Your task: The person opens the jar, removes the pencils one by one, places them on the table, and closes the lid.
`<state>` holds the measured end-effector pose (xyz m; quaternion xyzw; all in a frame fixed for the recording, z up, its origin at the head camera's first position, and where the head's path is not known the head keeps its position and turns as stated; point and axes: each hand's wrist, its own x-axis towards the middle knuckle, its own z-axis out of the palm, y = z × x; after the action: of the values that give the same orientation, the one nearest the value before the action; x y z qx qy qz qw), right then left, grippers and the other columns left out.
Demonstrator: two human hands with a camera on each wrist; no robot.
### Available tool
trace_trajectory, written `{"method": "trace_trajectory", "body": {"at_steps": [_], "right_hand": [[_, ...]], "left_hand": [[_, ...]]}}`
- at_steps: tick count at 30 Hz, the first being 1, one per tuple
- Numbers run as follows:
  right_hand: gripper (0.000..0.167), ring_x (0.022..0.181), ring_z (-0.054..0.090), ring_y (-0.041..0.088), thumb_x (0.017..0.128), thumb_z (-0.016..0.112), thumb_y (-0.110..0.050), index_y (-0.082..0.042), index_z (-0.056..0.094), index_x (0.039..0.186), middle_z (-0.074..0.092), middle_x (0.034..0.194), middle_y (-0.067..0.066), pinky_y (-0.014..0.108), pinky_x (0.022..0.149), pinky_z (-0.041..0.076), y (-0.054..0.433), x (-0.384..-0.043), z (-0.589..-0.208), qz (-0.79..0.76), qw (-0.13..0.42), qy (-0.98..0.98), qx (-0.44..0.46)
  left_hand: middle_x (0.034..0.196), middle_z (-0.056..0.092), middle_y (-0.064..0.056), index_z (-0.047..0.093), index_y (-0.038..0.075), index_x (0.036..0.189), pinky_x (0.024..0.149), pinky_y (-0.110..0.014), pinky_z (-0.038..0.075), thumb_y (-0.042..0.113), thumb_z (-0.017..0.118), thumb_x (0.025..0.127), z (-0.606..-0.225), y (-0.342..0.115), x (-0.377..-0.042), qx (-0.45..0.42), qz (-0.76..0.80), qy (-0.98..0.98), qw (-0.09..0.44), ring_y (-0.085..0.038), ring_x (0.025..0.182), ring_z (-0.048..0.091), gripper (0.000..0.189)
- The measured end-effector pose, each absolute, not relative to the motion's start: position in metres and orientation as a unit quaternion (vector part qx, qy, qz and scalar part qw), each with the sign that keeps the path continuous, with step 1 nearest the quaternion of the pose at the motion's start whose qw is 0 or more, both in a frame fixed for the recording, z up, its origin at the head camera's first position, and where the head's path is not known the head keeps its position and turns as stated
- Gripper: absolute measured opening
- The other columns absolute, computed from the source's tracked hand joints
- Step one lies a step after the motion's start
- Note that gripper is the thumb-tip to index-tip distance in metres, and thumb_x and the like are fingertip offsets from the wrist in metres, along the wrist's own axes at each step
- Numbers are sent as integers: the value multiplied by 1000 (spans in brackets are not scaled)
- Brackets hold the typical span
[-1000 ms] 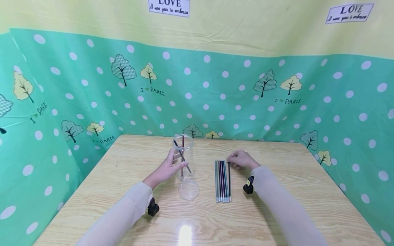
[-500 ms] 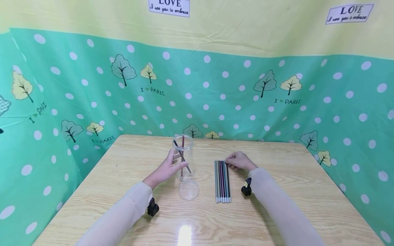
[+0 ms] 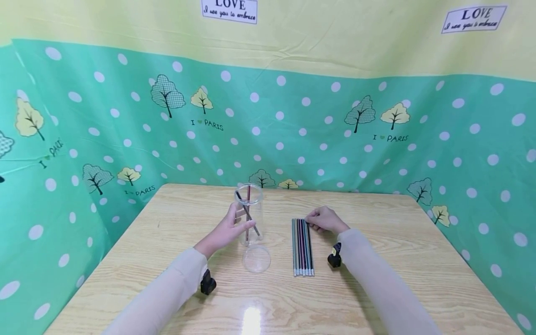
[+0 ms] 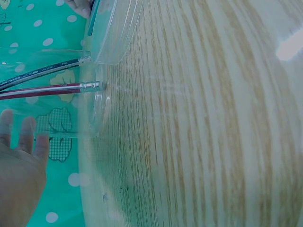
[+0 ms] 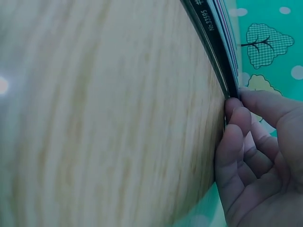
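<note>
A tall clear plastic jar [image 3: 258, 215] stands on the table, and my left hand [image 3: 231, 228] grips it from the left with the fingers wrapped behind. Inside it lean a dark red pencil [image 4: 52, 90] and a black pencil [image 4: 40, 72], crossing each other. To the right lies a row of several pencils [image 3: 300, 246], side by side with their eraser ends toward me. My right hand [image 3: 328, 219] pinches the far end of the row's rightmost black pencil [image 5: 209, 29] between thumb and fingertips. That pencil lies against its neighbours.
A round clear lid [image 3: 257, 259] lies on the wooden table [image 3: 385, 279] just in front of the jar. Behind the table hangs a green and yellow patterned curtain [image 3: 293, 121]. A bright light reflection shows near the front.
My right hand has moved slightly left, bringing the rightmost black pencil from a small gap to lie against the row. The left hand and jar have stayed still.
</note>
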<state>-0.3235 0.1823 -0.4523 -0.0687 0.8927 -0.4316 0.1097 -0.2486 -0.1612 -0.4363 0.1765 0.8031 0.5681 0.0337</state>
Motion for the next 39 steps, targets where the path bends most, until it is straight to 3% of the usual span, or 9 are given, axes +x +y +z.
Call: {"method": "trace_trajectory", "body": {"at_steps": [19, 29, 35, 39], "right_hand": [[25, 65, 61, 15, 98, 67, -22, 0, 70, 109, 66, 82, 8, 28, 57, 56, 183, -324, -453, -437, 107, 890, -70], [24, 61, 62, 22, 98, 66, -21, 0, 67, 110, 67, 82, 15, 32, 57, 57, 185, -325, -438, -440, 113, 885, -102], [30, 80, 64, 34, 99, 65, -27, -2, 67, 115, 68, 96, 18, 45, 71, 58, 177, -321, -418, -417, 83, 896, -127], [33, 85, 63, 36, 99, 65, -32, -4, 68, 115, 69, 100, 19, 44, 70, 58, 171, -321, -405, -411, 67, 898, -145]], "left_hand": [[159, 24, -24, 14, 14, 155, 112, -65, 25, 29, 64, 100, -435, -160, -248, 174, 556, 812, 32, -48, 142, 29, 76], [158, 25, -26, 14, 15, 156, 112, -65, 25, 38, 66, 98, -438, -162, -250, 174, 564, 806, 39, -51, 142, 27, 81], [159, 24, -26, 14, 18, 156, 112, -66, 25, 37, 66, 98, -437, -162, -249, 172, 564, 807, 39, -51, 142, 27, 80], [159, 24, -25, 14, 19, 156, 112, -66, 24, 36, 66, 98, -437, -162, -249, 173, 563, 807, 38, -50, 142, 27, 79]]}}
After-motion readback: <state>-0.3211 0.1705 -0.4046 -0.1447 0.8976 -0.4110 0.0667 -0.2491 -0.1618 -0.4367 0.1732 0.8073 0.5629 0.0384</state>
